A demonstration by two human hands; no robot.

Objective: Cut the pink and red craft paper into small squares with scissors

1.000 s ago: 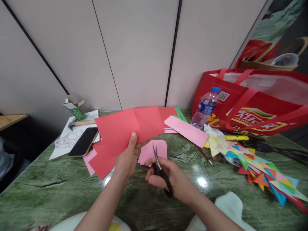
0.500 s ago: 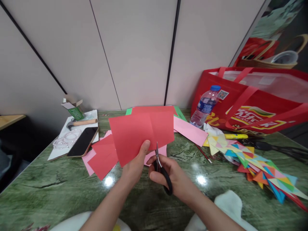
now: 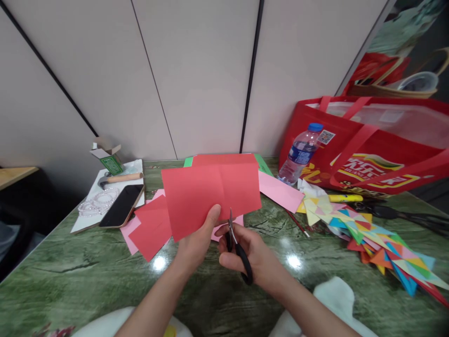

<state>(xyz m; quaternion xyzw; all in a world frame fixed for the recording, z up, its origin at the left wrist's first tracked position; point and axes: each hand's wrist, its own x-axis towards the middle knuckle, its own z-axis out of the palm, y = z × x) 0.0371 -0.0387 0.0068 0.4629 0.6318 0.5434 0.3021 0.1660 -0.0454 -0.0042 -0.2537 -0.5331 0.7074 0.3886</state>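
A red sheet of paper (image 3: 192, 196) with a crease down its middle is held up over the table by my left hand (image 3: 196, 238), thumb on the near face and the other fingers hidden behind. My right hand (image 3: 247, 252) grips black-handled scissors (image 3: 242, 260), their blades pointing up at the sheet's lower edge, right of my left thumb. Whether the blades bite into the paper, I cannot tell. Behind the raised sheet lie more red paper (image 3: 224, 159) and a green sheet (image 3: 265, 164). Pink paper (image 3: 238, 221) shows just beneath it.
Red and pink pieces (image 3: 152, 229) lie at the left, beside a phone (image 3: 121, 206) and a hammer (image 3: 122, 178). To the right are a pink strip (image 3: 280, 191), a water bottle (image 3: 300, 152), a red bag (image 3: 351, 150) and folded colourful paper (image 3: 382, 238) on the green table (image 3: 87, 290).
The right half of the red sheet has swung outward and lies flatter, its edge reaching further right. My hands and the scissors have hardly shifted.
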